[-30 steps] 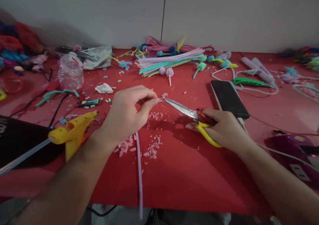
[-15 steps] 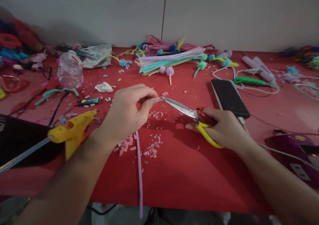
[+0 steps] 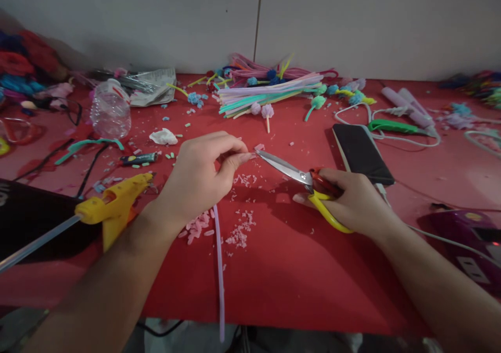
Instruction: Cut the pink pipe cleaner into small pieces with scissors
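Thumb and forefinger of my left hand (image 3: 207, 173) pinch a small pink piece (image 3: 252, 155), mostly hidden by the fingertips. My right hand (image 3: 348, 199) grips scissors (image 3: 289, 169) with red and yellow handles. Their blades look nearly closed, and the tip points left, right beside the pinched piece. Below my left hand lies a pile of pink oval pieces (image 3: 199, 227), with fine pink clippings (image 3: 240, 230) to its right. A lilac pipe cleaner (image 3: 219, 280) runs from under the hand past the table's front edge.
A yellow glue gun (image 3: 117, 199) stands close by my left forearm. A phone (image 3: 362, 152) with a cable lies beyond my right hand, near a green cutter (image 3: 395, 127). Pipe cleaners (image 3: 270, 95) are bundled at the back. A clear plastic bottle (image 3: 110, 110) is at the left.
My right hand and the scissors have shifted very slightly to the right, the tip a little away from my left fingertips. My left hand keeps its pinch in nearly the same place.
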Action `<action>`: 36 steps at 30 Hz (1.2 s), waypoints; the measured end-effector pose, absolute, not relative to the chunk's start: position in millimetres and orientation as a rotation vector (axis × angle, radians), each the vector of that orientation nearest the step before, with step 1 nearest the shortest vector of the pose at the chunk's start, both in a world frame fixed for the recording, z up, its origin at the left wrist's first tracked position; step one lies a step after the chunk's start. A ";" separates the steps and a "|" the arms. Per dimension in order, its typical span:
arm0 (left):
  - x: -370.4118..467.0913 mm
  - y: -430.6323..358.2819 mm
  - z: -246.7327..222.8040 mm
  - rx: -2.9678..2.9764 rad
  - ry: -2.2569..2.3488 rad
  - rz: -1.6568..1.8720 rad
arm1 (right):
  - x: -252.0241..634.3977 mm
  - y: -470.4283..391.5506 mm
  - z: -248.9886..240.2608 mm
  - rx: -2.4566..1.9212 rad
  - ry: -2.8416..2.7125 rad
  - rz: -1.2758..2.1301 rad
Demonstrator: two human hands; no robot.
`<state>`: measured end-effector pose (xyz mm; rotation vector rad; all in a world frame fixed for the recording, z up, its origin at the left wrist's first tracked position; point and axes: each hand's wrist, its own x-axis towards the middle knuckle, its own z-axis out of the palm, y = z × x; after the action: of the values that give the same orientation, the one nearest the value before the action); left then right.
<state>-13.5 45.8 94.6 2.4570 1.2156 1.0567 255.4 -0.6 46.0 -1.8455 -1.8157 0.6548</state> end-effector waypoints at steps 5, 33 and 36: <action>-14.6 45.7 94.3 2.457 1.230 1.052 | 256.6 -0.3 44.4 -1.836 -1.835 0.670; -14.8 46.7 94.5 2.428 1.255 1.019 | 257.1 -0.8 43.6 -1.815 -1.828 0.681; -15.0 46.7 94.2 2.420 1.253 1.004 | 256.0 -0.5 45.2 -1.855 -1.822 0.686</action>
<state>-15.0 46.7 94.2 2.4204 1.2533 1.0042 256.0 -0.5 45.2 -1.8551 -1.8219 0.6856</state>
